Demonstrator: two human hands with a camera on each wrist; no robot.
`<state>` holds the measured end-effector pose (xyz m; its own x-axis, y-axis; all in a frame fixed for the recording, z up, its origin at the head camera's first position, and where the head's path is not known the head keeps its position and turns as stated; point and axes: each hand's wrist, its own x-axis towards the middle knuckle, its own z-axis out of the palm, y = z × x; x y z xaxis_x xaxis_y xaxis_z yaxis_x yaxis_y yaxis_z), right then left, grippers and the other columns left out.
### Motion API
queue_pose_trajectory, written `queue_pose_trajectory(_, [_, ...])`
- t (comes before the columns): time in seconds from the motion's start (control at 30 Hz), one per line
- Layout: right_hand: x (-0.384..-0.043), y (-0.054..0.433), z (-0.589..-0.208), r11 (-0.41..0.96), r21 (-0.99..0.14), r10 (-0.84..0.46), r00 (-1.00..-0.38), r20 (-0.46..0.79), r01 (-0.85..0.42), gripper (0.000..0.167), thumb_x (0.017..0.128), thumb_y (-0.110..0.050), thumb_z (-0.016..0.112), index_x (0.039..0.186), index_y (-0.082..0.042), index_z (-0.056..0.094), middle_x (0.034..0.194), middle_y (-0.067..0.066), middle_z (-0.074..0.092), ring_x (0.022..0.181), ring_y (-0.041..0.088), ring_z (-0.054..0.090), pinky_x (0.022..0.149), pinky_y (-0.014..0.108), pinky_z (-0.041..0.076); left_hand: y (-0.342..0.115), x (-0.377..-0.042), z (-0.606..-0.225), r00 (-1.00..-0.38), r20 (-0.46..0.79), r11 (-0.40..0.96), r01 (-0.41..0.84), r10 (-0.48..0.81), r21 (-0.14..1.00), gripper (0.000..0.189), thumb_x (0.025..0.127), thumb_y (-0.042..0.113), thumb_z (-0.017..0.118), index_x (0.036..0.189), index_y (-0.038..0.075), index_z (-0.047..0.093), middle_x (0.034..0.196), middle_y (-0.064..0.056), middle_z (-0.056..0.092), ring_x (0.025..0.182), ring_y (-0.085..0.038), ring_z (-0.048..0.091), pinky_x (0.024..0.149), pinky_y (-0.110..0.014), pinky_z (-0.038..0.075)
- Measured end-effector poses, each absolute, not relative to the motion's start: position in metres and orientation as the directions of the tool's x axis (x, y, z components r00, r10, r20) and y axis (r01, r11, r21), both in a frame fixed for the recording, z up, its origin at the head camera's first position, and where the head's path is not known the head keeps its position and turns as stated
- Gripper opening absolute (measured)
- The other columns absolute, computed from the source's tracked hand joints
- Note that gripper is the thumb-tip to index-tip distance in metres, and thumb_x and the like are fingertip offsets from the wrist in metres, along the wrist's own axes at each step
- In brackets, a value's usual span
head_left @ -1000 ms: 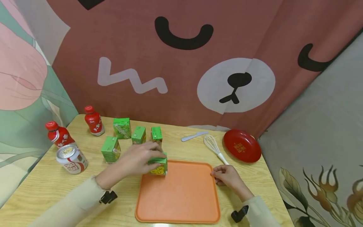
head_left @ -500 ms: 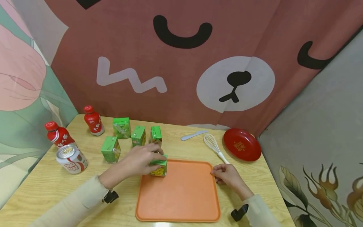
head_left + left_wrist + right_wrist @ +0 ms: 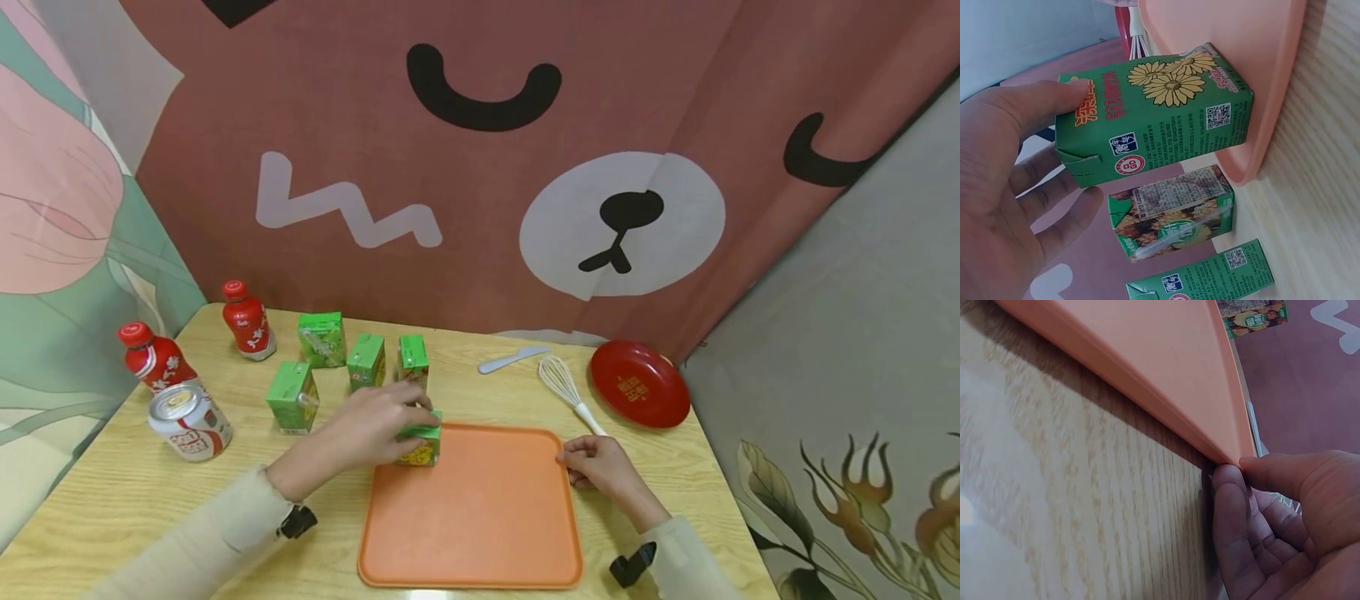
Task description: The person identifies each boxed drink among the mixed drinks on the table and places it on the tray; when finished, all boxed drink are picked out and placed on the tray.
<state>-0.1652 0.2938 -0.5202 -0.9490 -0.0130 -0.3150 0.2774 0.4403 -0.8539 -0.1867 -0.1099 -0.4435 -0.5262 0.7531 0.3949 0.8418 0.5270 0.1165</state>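
Observation:
My left hand (image 3: 378, 423) grips the upper part of a green drink carton (image 3: 1169, 112) printed with yellow flowers, thumb on its front and fingers behind. The carton stands upright at the far left corner of an orange tray (image 3: 480, 517). On the tray's right side, my right hand (image 3: 607, 471) pinches the rim near the far corner between thumb and fingers, as the right wrist view shows. Just beyond the left hand are two more green cartons, one with a pineapple print (image 3: 1172, 215) and another green carton (image 3: 1210, 275) beside it.
More cartons, a green box (image 3: 292, 398) and a green pack (image 3: 322, 340), stand left of the tray. Farther left are a white can (image 3: 191, 425) and two red bottles (image 3: 247, 321). A knife (image 3: 513, 360), a whisk (image 3: 566, 387) and a red plate (image 3: 640, 385) lie behind, rightward.
Both hands keep their hold and hardly move. The left wrist shifts slightly to the right while the carton stays at the tray's corner.

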Motion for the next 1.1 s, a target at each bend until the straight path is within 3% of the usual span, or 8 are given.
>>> queue_pose_trajectory(0.17, [-0.164, 0.293, -0.520, 0.440, -0.855, -0.012, -0.950, -0.311, 0.274, 0.027, 0.093, -0.017, 0.076, 0.106, 0.006, 0.070, 0.083, 0.010, 0.070, 0.066, 0.021, 0.065, 0.060, 0.034, 0.058, -0.110, -0.185, -0.443, -0.525, 0.407, 0.530, 0.841, 0.748, 0.111, 0.024, 0.088, 0.037, 0.082, 0.107, 0.025, 0.080, 0.108, 0.005, 0.065, 0.089, -0.012, 0.060, 0.056, -0.027, 0.049])
queue_pose_trajectory(0.27, [-0.163, 0.292, -0.520, 0.437, -0.854, 0.003, -0.950, -0.312, 0.281, 0.027, 0.093, -0.016, 0.076, 0.107, 0.006, 0.070, 0.082, 0.010, 0.069, 0.066, 0.021, 0.066, 0.060, 0.035, 0.058, -0.114, -0.181, -0.440, -0.572, 0.439, 0.566, 0.809, 0.693, 0.159, 0.030, 0.090, 0.043, 0.077, 0.112, 0.022, 0.079, 0.113, 0.002, 0.066, 0.098, -0.017, 0.061, 0.066, -0.034, 0.053])
queue_pose_trajectory(0.43, [-0.163, 0.291, -0.520, 0.437, -0.853, 0.014, -0.951, -0.310, 0.284, 0.028, 0.093, -0.017, 0.077, 0.107, 0.007, 0.070, 0.081, 0.010, 0.068, 0.066, 0.021, 0.065, 0.060, 0.037, 0.058, -0.144, -0.180, -0.441, -0.668, 0.589, 0.676, 0.690, 0.455, 0.260, 0.032, 0.091, 0.035, 0.076, 0.117, 0.016, 0.077, 0.120, -0.005, 0.065, 0.110, -0.026, 0.057, 0.081, -0.047, 0.052])
queue_pose_trajectory(0.6, [-0.163, 0.293, -0.520, 0.433, -0.857, 0.011, -0.952, -0.306, 0.280, 0.028, 0.093, -0.016, 0.076, 0.107, 0.007, 0.070, 0.081, 0.009, 0.069, 0.066, 0.020, 0.065, 0.059, 0.035, 0.058, -0.186, -0.180, -0.452, -0.732, 0.652, 0.780, 0.520, 0.198, 0.348, 0.037, 0.084, 0.021, 0.081, 0.118, 0.006, 0.073, 0.127, -0.020, 0.058, 0.116, -0.043, 0.050, 0.086, -0.057, 0.045])
queue_pose_trajectory(0.73, [-0.162, 0.294, -0.519, 0.432, -0.856, 0.024, -0.952, -0.305, 0.285, 0.027, 0.093, -0.016, 0.077, 0.107, 0.006, 0.071, 0.082, 0.009, 0.070, 0.065, 0.019, 0.064, 0.059, 0.033, 0.057, -0.206, -0.176, -0.469, -0.798, 0.593, 0.832, 0.396, 0.104, 0.388, 0.049, 0.082, 0.019, 0.083, 0.126, 0.005, 0.067, 0.138, -0.030, 0.045, 0.120, -0.054, 0.041, 0.088, -0.065, 0.039])
queue_pose_trajectory(0.87, [-0.162, 0.293, -0.519, 0.419, -0.863, 0.017, -0.952, -0.304, 0.283, 0.029, 0.093, -0.017, 0.077, 0.108, 0.006, 0.071, 0.084, 0.010, 0.070, 0.066, 0.019, 0.064, 0.060, 0.033, 0.057, -0.213, -0.170, -0.482, -0.883, 0.469, 0.831, 0.241, -0.027, 0.502, 0.055, 0.088, 0.023, 0.080, 0.134, 0.003, 0.059, 0.140, -0.034, 0.036, 0.118, -0.055, 0.041, 0.080, -0.066, 0.043])
queue_pose_trajectory(1.0, [-0.161, 0.291, -0.519, 0.411, -0.866, 0.019, -0.952, -0.304, 0.285, 0.029, 0.093, -0.017, 0.077, 0.108, 0.006, 0.070, 0.082, 0.010, 0.069, 0.068, 0.019, 0.064, 0.061, 0.033, 0.058, -0.215, -0.171, -0.486, -0.939, 0.322, 0.779, 0.113, -0.119, 0.617, 0.056, 0.097, 0.034, 0.071, 0.139, 0.004, 0.051, 0.134, -0.033, 0.037, 0.107, -0.050, 0.050, 0.071, -0.061, 0.046])
queue_pose_trajectory(1.1, [-0.162, 0.290, -0.519, 0.417, -0.862, 0.029, -0.953, -0.303, 0.287, 0.027, 0.094, -0.016, 0.076, 0.108, 0.006, 0.070, 0.080, 0.009, 0.068, 0.067, 0.019, 0.064, 0.060, 0.033, 0.058, -0.218, -0.176, -0.487, -0.949, 0.306, 0.744, 0.149, -0.077, 0.651, 0.046, 0.100, 0.028, 0.066, 0.139, 0.005, 0.053, 0.130, -0.029, 0.045, 0.104, -0.045, 0.054, 0.077, -0.060, 0.047])
